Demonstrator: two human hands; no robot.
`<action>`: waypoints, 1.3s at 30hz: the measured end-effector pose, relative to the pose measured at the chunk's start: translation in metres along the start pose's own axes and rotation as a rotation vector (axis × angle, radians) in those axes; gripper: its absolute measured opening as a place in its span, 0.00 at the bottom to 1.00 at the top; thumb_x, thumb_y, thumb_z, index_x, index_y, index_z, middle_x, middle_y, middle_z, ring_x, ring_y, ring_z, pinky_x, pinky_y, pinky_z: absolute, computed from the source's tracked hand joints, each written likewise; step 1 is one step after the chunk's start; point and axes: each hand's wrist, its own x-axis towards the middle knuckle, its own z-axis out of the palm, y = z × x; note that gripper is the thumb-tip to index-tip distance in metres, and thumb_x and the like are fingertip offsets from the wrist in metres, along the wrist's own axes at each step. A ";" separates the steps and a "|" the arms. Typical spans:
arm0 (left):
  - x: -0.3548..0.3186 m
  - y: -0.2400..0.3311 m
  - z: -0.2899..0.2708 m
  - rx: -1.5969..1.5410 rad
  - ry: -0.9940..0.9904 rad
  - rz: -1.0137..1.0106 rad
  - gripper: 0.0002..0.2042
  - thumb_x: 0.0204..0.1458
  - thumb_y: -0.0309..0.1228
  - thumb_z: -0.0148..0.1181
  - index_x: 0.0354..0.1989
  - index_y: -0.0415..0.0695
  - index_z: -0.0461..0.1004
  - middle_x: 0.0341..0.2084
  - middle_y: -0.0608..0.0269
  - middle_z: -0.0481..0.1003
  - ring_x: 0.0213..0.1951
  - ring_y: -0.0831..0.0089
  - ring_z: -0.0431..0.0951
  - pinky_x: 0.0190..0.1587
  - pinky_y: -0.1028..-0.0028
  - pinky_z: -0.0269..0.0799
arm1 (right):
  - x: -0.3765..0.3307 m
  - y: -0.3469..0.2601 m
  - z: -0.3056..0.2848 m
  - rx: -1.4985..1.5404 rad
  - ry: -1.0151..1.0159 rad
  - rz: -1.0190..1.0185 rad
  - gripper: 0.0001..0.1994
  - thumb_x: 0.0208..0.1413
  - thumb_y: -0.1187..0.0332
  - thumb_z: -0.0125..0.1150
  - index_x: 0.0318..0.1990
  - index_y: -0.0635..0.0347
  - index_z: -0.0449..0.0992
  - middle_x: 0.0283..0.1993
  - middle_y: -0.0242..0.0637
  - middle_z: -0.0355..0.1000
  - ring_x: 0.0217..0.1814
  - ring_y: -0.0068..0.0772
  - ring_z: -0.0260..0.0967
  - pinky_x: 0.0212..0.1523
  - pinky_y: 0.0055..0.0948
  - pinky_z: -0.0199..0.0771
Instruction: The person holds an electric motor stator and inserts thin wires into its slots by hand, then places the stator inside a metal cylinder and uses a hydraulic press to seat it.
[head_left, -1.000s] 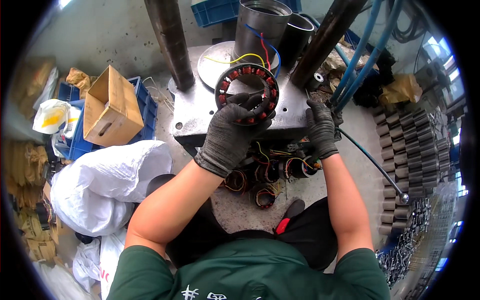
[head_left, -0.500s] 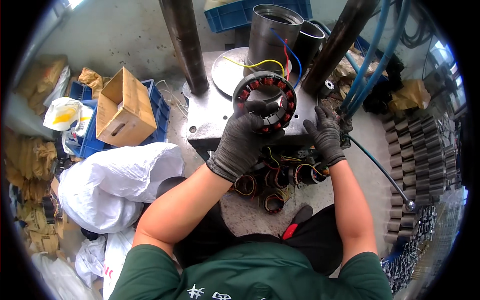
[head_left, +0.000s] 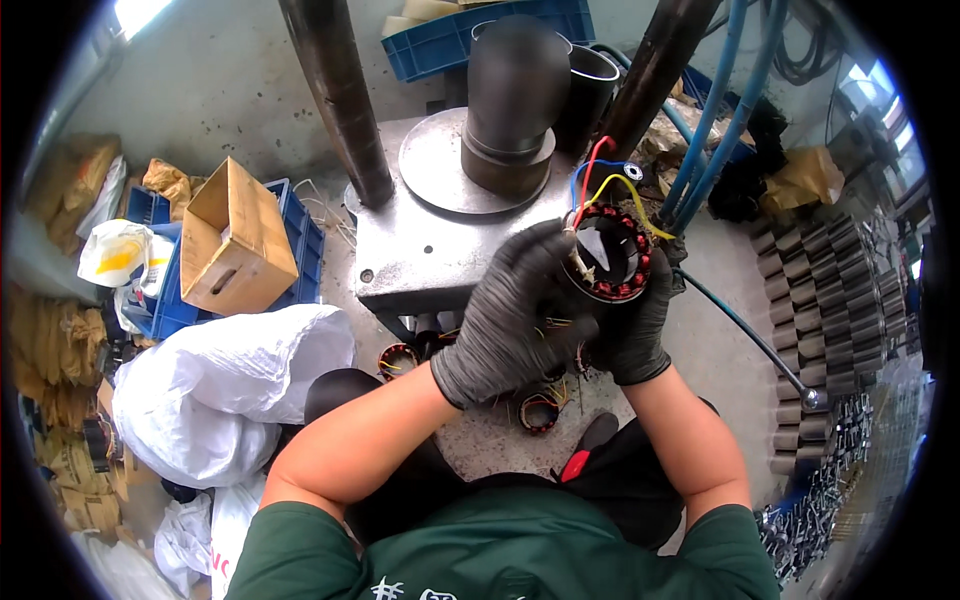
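A motor stator (head_left: 637, 262), a dark ring with red-wound coils, is held upright-tilted in front of me at the press table's right front corner. Red, blue and yellow lead wires (head_left: 600, 185) rise from its top. My right hand (head_left: 640, 325), in a dark grey glove, grips it from the right and below. My left hand (head_left: 515, 310), gloved alike, closes on its left side, the fingertips partly hidden. A pale pointed piece (head_left: 592, 247) shows within the ring. Beyond my hands, a blurred dark cylinder (head_left: 517, 85) stands over a round steel base (head_left: 505, 168).
The metal press table (head_left: 400, 270) carries a round plate (head_left: 428, 165) between two thick posts (head_left: 340, 90). More stators (head_left: 540, 411) lie below it. A cardboard box (head_left: 240, 245) and white sack (head_left: 225, 385) are left; stacked metal cylinders (head_left: 820, 310) and a ball-ended lever (head_left: 812, 398) are right.
The stator has moved right and nearer, turned so its lead wires point up. My right hand, free before, now holds it too. A dark blurred cylinder now shows over the table.
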 end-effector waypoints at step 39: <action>0.024 -0.013 -0.005 0.715 -0.688 -0.043 0.22 0.40 0.29 0.73 0.48 0.46 0.82 0.72 0.50 0.58 0.56 0.50 0.73 0.61 0.59 0.75 | -0.021 -0.007 0.004 -0.608 -0.213 0.327 0.50 0.45 0.59 0.76 0.75 0.61 0.55 0.68 0.37 0.67 0.68 0.32 0.66 0.69 0.35 0.66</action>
